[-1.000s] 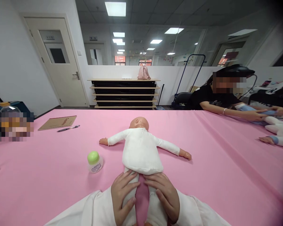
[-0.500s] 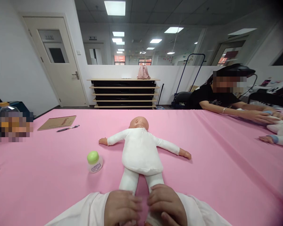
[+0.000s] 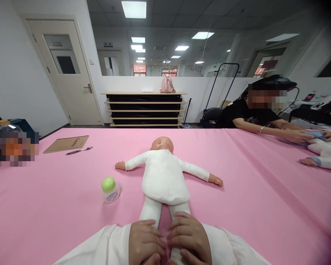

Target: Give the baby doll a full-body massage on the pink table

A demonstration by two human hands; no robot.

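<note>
Left hand point(image 3: 145, 243) on one leg of a baby doll point(image 3: 165, 176), right hand point(image 3: 190, 237) on the other, over a pink cloth point(image 3: 245, 213).

From the left: a brown notebook point(image 3: 66, 144), a pen point(image 3: 79, 150) just beside it; nearer, an upright, green-lidded jar point(image 3: 110, 190). At centre, the doll, white-bodied, head at the far end, arms out wide. At its near end, both hands with fingers loosely curved and slightly spread, a little blurred. Far right, a person in black point(image 3: 253, 114) leaning over another white doll point(image 3: 325, 149), partly in view.
</note>
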